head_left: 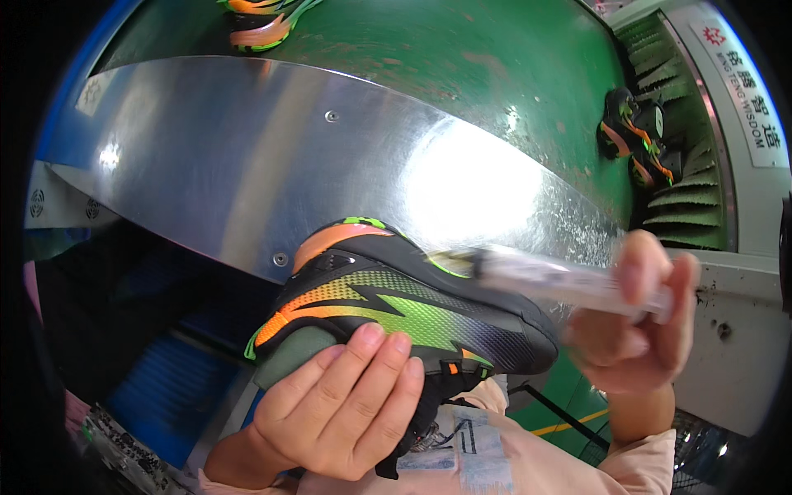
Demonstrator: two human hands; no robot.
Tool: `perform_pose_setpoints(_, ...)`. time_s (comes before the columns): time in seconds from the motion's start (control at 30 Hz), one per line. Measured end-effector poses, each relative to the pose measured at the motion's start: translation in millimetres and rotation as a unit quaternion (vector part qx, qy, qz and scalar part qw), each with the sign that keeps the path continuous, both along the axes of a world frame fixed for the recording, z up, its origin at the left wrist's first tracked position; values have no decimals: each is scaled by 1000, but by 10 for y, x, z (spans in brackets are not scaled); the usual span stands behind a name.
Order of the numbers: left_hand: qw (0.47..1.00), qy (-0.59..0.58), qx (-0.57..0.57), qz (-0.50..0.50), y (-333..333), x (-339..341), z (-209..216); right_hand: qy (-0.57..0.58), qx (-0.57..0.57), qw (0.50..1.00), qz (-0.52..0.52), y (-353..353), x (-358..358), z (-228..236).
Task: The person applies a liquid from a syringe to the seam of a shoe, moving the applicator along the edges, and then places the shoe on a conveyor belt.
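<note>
My left hand (346,404) holds a sneaker (412,313) from below, fingers pressed along its near side. The shoe lies tilted on its side, its black sole edge facing up and away, its toe to the right. Its mesh upper is black with an orange-to-green fade, and a dark green insert (301,359) fills the opening. My right hand (635,322) is closed round a pale tubular tool (553,280) with a dark collar. Motion smears both, so I cannot make out the tool's kind. Its thin front end points left, close to the sole edge; contact is unclear.
A curved metal ledge (206,157) with screws lies beyond the shoe, bordering a green conveyor belt (462,49). One shoe (262,25) sits on the belt at the far left, and a pair of dark shoes (639,136) at the right by a strip-curtained machine opening (685,198).
</note>
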State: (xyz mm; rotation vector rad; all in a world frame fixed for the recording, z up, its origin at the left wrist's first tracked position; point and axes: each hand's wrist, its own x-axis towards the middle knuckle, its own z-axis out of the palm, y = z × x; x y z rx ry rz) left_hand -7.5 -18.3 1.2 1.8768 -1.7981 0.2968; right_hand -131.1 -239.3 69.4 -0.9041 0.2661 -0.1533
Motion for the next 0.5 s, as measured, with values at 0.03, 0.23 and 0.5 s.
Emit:
perform_pose_setpoints(0.03,1000,-5,3,-1,-3,-6,28,46,-48,997,32,36,117,15)
perform_pose_setpoints(0.23,1000,-2,13,3,16,-30,24,135,-95,981,99,112,431,-126)
perform_pose_setpoints(0.5,1000,21,-5,11,105,-44,-82,139,-150,972,114,210,624,-139)
